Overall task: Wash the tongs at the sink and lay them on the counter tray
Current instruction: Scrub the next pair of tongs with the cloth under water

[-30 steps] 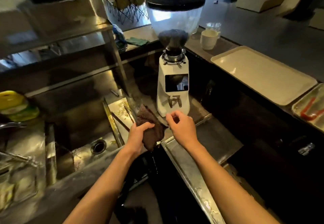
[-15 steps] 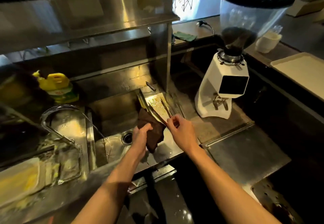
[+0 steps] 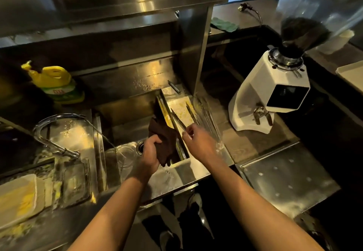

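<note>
Metal tongs (image 3: 177,120) lie slanted on the wet steel ledge to the right of the sink basin (image 3: 125,125). My right hand (image 3: 197,141) pinches their near end between thumb and fingers. My left hand (image 3: 150,153) grips a dark brown cloth (image 3: 164,142) that hangs over the basin's right edge, just left of the tongs. A second thin metal piece (image 3: 191,111) lies on the same ledge a little further right. The cream counter tray (image 3: 351,73) shows only as a corner at the right edge.
A curved faucet (image 3: 57,130) stands left of the basin, with a yellow detergent bottle (image 3: 56,82) behind it. A white coffee grinder (image 3: 275,91) occupies the counter to the right. A steel shelf overhangs the sink. The drain (image 3: 139,148) lies near my left hand.
The view has swung left and down from the grinder and tray toward the sink. My right hand has come onto the tongs' near end; my left hand keeps hold of the cloth.
</note>
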{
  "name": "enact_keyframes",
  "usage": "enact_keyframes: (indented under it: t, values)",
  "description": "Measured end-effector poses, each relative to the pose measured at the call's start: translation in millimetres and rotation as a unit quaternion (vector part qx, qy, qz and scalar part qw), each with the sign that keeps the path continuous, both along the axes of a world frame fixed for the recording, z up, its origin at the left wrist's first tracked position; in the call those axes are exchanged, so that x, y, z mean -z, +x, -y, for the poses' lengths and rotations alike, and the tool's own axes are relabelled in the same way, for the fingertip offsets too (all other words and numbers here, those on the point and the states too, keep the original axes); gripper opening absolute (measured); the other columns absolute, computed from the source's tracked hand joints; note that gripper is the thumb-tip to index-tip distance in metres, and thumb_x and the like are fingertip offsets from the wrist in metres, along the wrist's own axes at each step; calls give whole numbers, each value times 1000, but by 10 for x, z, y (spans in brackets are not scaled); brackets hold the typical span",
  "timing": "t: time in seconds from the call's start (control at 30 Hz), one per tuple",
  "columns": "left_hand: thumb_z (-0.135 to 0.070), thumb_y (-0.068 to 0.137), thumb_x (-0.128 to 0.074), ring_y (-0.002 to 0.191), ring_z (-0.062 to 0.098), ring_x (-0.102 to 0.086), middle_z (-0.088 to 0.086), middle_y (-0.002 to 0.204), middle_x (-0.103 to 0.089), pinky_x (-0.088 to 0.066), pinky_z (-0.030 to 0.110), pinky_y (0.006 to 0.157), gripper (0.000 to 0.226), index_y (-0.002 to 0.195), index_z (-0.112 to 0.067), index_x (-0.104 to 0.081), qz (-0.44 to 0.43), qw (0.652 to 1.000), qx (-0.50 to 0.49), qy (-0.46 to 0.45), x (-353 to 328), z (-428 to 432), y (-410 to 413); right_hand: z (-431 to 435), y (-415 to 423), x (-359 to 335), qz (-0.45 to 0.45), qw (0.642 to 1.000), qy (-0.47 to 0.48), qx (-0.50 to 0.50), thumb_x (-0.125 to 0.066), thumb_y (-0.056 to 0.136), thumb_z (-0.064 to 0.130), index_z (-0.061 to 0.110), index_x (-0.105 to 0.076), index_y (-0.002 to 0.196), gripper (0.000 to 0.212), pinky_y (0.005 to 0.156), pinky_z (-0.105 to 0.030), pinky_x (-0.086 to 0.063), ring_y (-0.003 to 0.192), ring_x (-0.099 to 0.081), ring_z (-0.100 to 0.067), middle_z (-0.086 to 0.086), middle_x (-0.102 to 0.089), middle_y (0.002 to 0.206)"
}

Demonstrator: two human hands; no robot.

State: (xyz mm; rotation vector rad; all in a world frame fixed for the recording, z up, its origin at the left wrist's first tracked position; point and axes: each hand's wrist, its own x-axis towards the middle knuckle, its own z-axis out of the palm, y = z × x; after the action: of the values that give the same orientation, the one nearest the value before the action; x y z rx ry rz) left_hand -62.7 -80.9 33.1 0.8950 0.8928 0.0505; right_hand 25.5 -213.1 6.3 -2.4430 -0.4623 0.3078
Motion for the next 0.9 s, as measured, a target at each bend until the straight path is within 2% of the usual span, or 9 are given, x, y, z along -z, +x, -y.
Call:
enact_keyframes:
  t: [0.07,0.2,0.27,0.43,0.53,0.6,0.67,0.8,0.9]
  values:
    - [-13,82,-39,71,33,-56,20,87,-60,-49,30,55,38,110,7,-55,-23,1000,1,-11,94,-73,147,-88,184,127,-14,1000,-21,-11,-51,97,48,23,-57,115,31,79,-37,-51,95,-62,-21,-2,-61,117]
    - [-19,81,-42,64,32,-55,18,75,-62,-44,22,37,28,90,2,-57,-27,1000,8,-8,246,-214,361,-218,497,405,-22,996,-79,-36,-52,98,45,18,-54,127,40,81,-34,-43,110,-59,-30,-10,-55,128]
    - [-15,89,-36,62,30,-56,12,66,-66,-45,25,42,27,89,-2,-60,-21,1000,1,-20,312,-271,476,-272,655,566,-17,991,-121,-47,-51,97,47,17,-52,132,46,89,-36,-45,116,-57,-32,-14,-53,133]
    - [-6,92,-33,83,31,-57,17,85,-63,-44,44,86,26,91,-4,-59,-3,995,-62,-74,551,-383,809,-442,1010,907,-26,971,-221,-86,-48,98,53,15,-42,144,60,106,-41,-39,136,-41,-37,-22,-37,151]
    - [-8,95,-26,78,30,-58,16,83,-63,-50,39,73,30,94,-6,-56,8,994,-57,-91,648,-415,934,-530,1136,1052,-41,958,-268,-94,-46,100,49,16,-38,146,58,106,-43,-38,139,-36,-36,-22,-30,156]
    - [-15,93,-32,83,32,-58,22,98,-61,-52,37,66,31,107,-4,-57,-12,994,-63,-91,725,-459,995,-547,1169,1150,-36,948,-302,-95,-47,99,49,15,-42,141,54,103,-43,-40,135,-38,-33,-19,-33,151]
    - [-19,90,-40,89,34,-60,22,108,-61,-51,39,75,36,115,-2,-59,-39,990,-75,-109,873,-533,1056,-582,1215,1240,-34,936,-336,-97,-48,98,50,15,-45,137,52,102,-42,-40,133,-38,-32,-18,-35,147]
    - [-23,91,-53,79,27,-68,12,89,-71,-50,38,80,25,87,-10,-74,-27,995,-43,-89,973,-576,1101,-624,1255,1312,-51,927,-364,-74,-47,99,53,17,-39,146,59,110,-44,-36,144,-29,-34,-20,-18,161]
    - [-35,86,-68,87,30,-71,15,103,-72,-56,37,76,37,109,-7,-72,-44,997,-23,-67,1046,-644,1088,-591,1233,1335,-79,932,-352,-34,-50,98,55,20,-38,146,61,108,-41,-38,142,-33,-32,-18,-25,157]
